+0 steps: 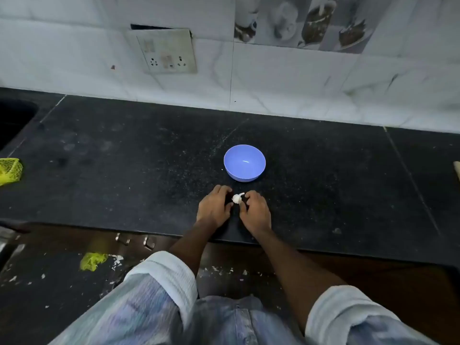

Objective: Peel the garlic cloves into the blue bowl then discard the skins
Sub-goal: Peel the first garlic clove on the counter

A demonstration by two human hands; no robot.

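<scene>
Black stone surface [124,170], tiled wall behind. Garlic [237,198] between both hands, just off surface near front edge. Left hand [214,207] and right hand [254,209] fingers pinch it from either side. Blue bowl [244,162] empty, just beyond garlic, straight ahead, slightly closer to right hand.

A home kitchen, seen from above by someone standing at the counter. A long black stone countertop [124,150] runs along a wall of pale marble-look tiles [298,78], with a band of decorative tiles [306,21] printed with cups and desserts. A switchboard with sockets [166,52] hangs loose from the wall. The dark edge of a sink [15,120] shows at far left, near a yellow mesh scrubber [10,170]. A blue plastic bowl [244,162] sits on the counter.
</scene>
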